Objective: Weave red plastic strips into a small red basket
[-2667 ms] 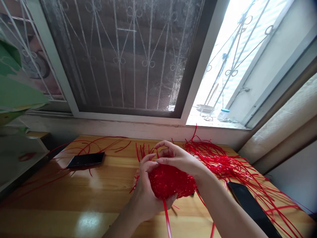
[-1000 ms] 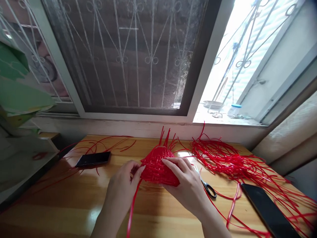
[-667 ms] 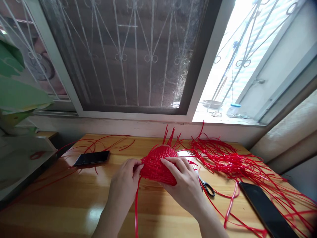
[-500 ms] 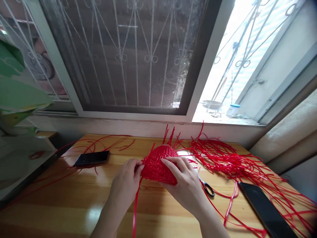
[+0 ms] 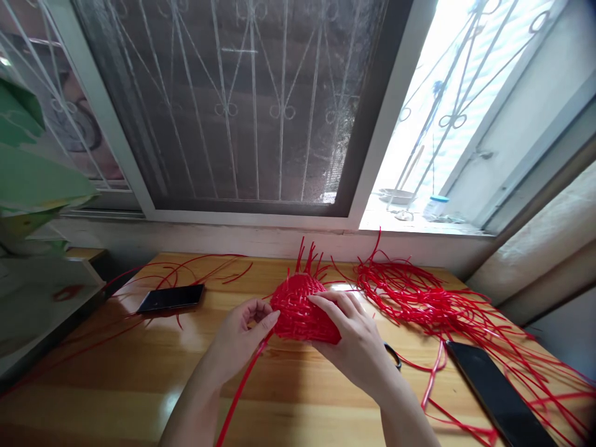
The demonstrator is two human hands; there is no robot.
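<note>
A small domed basket of red plastic strips is held just above the table, with loose strip ends sticking up at its far side. My right hand grips it from the right, fingers over the top and thumb underneath. At its left edge my left hand is closed, thumb and fingertips pinching at the weave. A long red plastic strip runs from that edge toward me. What exactly lies between the left fingertips is partly hidden.
A tangled pile of red strips lies at the right, with a dark tablet-like slab in front. Partly behind my right hand is a black scissors handle. A phone rests at left among stray strips. A window stands behind the table.
My left hand has turned and opened its curl slightly at the basket's edge. The basket has shifted slightly right, and the long strip now slants toward the lower left. More of the scissors is covered.
</note>
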